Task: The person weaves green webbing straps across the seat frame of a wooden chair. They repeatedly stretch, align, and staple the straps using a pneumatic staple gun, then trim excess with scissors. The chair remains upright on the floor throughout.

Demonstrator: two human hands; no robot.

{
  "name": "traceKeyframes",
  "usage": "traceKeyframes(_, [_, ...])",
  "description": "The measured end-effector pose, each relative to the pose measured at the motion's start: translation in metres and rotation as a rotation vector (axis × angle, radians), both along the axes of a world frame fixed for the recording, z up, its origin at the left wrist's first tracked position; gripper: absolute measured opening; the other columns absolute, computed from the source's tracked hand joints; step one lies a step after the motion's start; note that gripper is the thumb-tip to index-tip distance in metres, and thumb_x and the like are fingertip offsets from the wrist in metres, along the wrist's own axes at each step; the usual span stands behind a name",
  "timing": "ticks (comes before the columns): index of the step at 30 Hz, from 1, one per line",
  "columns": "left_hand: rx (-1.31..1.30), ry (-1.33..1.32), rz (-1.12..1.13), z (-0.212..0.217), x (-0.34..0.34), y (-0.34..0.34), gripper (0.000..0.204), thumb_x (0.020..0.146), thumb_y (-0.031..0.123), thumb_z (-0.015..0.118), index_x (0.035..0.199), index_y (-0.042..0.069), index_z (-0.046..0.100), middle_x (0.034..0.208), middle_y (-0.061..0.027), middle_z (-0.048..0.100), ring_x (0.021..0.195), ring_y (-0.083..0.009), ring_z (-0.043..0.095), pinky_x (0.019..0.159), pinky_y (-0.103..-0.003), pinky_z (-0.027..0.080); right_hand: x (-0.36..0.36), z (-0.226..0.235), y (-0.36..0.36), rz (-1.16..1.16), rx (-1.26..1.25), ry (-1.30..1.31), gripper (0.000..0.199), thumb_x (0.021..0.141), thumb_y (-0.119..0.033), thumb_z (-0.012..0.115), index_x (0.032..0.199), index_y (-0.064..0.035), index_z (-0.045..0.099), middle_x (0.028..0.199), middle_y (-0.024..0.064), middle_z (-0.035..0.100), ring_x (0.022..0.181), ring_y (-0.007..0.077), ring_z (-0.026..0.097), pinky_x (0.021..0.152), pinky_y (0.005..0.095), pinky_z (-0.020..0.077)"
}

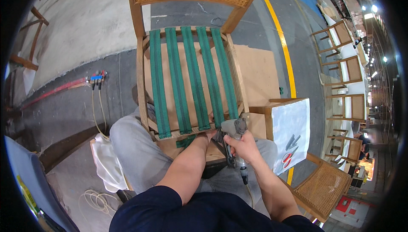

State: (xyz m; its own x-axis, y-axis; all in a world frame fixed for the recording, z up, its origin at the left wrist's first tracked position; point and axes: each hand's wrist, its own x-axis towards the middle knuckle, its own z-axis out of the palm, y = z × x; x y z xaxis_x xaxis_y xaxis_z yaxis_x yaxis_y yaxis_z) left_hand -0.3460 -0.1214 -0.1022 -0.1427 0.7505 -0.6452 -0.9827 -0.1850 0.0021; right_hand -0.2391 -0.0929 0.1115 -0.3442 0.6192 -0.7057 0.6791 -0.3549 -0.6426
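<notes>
A wooden chair frame (141,83) stands in front of me, with several green webbing straps (183,79) running from its back rail to its front rail. My right hand (243,148) is closed around the handle of a grey air-powered staple gun (233,126). The gun's head lies at the right end of the front rail, by the rightmost strap. My left hand (211,134) reaches to the underside of that rail, just left of the gun. Its fingers are mostly hidden by the rail and the gun. A loose piece of green webbing (185,142) hangs below the rail.
Right of the chair, a box with a white top (291,130) bears red-handled scissors (289,158) and staple strips (292,142). A cane-seated chair (325,187) stands nearby. Cardboard (257,68) covers floor beneath the frame. An air manifold (97,78) with hoses lies left.
</notes>
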Motion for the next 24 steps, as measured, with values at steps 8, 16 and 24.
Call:
traceKeyframes(8, [-0.185, 0.012, -0.822, -0.009, 0.013, -0.021, 0.034, 0.107, 0.036, 0.054, 0.105, 0.006, 0.07, 0.113, -0.0135, 0.073, 0.105, -0.0335, 0.072, 0.087, -0.049, 0.061, 0.023, 0.034, 0.003, -0.149, 0.109, 0.189, 0.02, 0.099, -0.018, 0.077, 0.104, -0.0018, 0.067, 0.074, 0.0018, 0.066, 0.054, 0.0112, 0.06, 0.048, 0.0302, 0.0475])
traceKeyframes(16, [0.013, 1.442, -1.405, 0.034, -0.003, -0.052, 0.036, 0.093, 0.017, 0.067, 0.124, 0.0, 0.07, 0.116, -0.023, 0.073, 0.105, -0.0332, 0.071, 0.089, -0.038, 0.054, 0.041, 0.038, 0.007, -0.191, 0.148, 0.286, 0.021, 0.098, -0.018, 0.078, 0.099, -0.0014, 0.067, 0.072, 0.0013, 0.065, 0.053, 0.0115, 0.06, 0.047, 0.03, 0.0466])
traceKeyframes(24, [0.102, 0.932, -1.075, 0.156, -0.067, -0.045, 0.026, 0.106, 0.022, 0.064, 0.114, -0.001, 0.073, 0.1, -0.0089, 0.078, 0.087, -0.016, 0.07, 0.077, -0.034, 0.058, 0.039, 0.032, 0.006, -0.117, 0.066, 0.185, 0.02, 0.099, -0.019, 0.077, 0.106, -0.0017, 0.069, 0.072, 0.0005, 0.064, 0.054, 0.0101, 0.06, 0.047, 0.0292, 0.0474])
